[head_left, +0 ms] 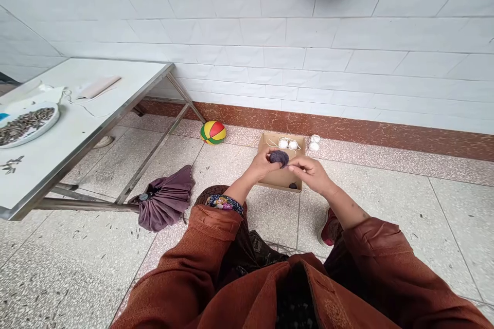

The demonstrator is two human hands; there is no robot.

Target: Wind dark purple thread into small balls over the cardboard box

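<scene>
My left hand (263, 164) is wrapped round a dark purple ball of yarn (278, 157), held above an open cardboard box (278, 180). At the ball's right side, my right hand (309, 172) is closed in a pinch on the yarn's strand; the strand itself is barely visible. Inside the box, at its far end, lie two white balls of yarn (283, 143) with loose pale strands. A small dark ball (293, 185) sits in the near right corner. Just outside the box, to its right, rest two more white balls (314, 143).
A red, yellow and green ball (213, 132) lies by the wall. Left stands a metal-framed table (127, 82) holding a plate of seeds (31, 126) and a pinkish folded item (99, 87). A purple umbrella (165, 200) leans by its leg. Husks litter the tiled floor.
</scene>
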